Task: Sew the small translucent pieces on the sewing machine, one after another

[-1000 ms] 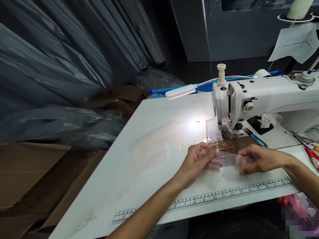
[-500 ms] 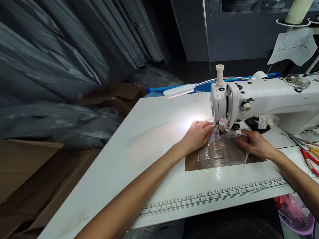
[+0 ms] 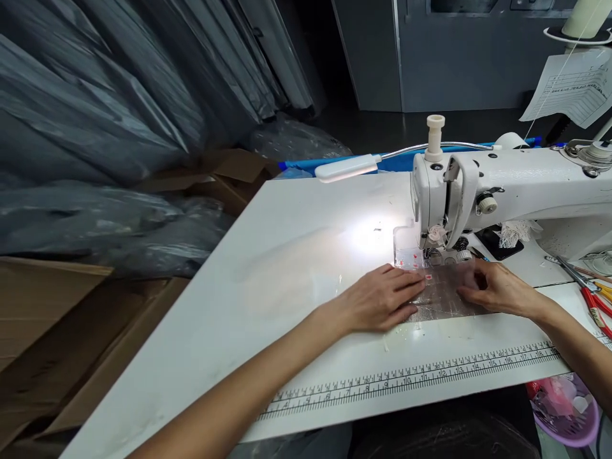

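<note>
A clear plastic sheet point(image 3: 442, 296) with small red marks lies flat on the white table point(image 3: 296, 274), just in front of the needle of the white sewing machine point(image 3: 502, 185). My left hand point(image 3: 382, 299) rests flat on the sheet's left edge with fingers stretched out toward the machine. My right hand point(image 3: 495, 290) lies on the sheet's right edge, fingers curled down onto the plastic, close under the presser foot point(image 3: 437, 252).
A lamp on a flexible neck point(image 3: 347, 169) lights the table. A printed ruler strip point(image 3: 411, 379) runs along the front edge. Red-handled scissors point(image 3: 590, 299) lie at the right, a purple basket point(image 3: 568, 408) sits below. Cardboard boxes point(image 3: 57, 344) and grey plastic wrap fill the left.
Both hands have drawn back from the needle toward me by a short way, and the plastic sheet has shifted with them. The view has tilted slightly.
</note>
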